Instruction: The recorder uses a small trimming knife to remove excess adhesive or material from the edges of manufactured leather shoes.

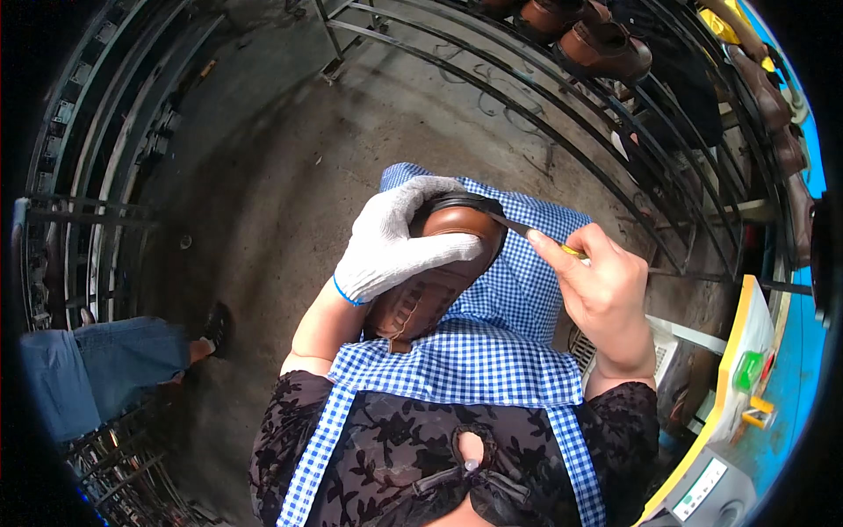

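A brown leather shoe (428, 285) with a black sole rests in my lap, its toe pointing away from me. My left hand (386, 237), in a white knit glove with a blue cuff edge, is closed around the toe, thumb across the upper and fingers at the sole. Bare, my right hand (601, 277) grips a yellow-handled knife (514, 225) with a dark, narrow blade. The blade's tip meets the sole edge at the right of the toe; whether it cuts in I cannot tell. A blue-and-white checked apron (518, 290) lies under the shoe.
Metal racks (114, 176) stand at the left, and another rack (492, 75) ahead carries brown shoes (606, 51). At the lower left is another person's jeans-clad leg (132, 364). A blue bench (795, 386) at the right holds a green object (749, 371) and a grey device (716, 492).
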Demonstrator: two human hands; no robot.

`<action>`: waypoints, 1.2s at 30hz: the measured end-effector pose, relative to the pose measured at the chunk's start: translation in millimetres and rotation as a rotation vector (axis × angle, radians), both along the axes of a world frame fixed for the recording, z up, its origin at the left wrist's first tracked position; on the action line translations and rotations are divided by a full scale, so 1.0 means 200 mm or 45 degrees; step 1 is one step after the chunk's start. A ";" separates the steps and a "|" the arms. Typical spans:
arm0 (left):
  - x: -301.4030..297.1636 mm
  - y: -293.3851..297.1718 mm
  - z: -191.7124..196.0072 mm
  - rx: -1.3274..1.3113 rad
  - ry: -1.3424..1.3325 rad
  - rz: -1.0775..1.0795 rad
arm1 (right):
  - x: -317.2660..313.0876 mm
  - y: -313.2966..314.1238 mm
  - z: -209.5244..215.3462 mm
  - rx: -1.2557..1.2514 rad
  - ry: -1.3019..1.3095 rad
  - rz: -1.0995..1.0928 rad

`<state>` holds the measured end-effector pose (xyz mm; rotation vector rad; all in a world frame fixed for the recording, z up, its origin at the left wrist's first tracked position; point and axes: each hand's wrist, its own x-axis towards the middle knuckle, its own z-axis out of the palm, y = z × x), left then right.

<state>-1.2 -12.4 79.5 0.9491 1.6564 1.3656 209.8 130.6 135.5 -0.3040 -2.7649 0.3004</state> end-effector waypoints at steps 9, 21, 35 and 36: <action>0.02 0.01 0.06 -0.020 -0.120 -0.001 | -0.06 0.06 -0.01 -0.345 0.129 0.031; 0.03 0.03 0.05 -0.073 -0.147 0.007 | -0.08 0.07 -0.08 -0.528 0.119 0.085; 0.01 0.00 -0.01 -0.094 -0.186 0.079 | -0.05 0.04 -0.04 -0.313 0.028 0.124; 0.01 -0.01 -0.02 -0.048 -0.150 0.064 | -0.07 0.04 -0.03 -0.334 0.002 0.163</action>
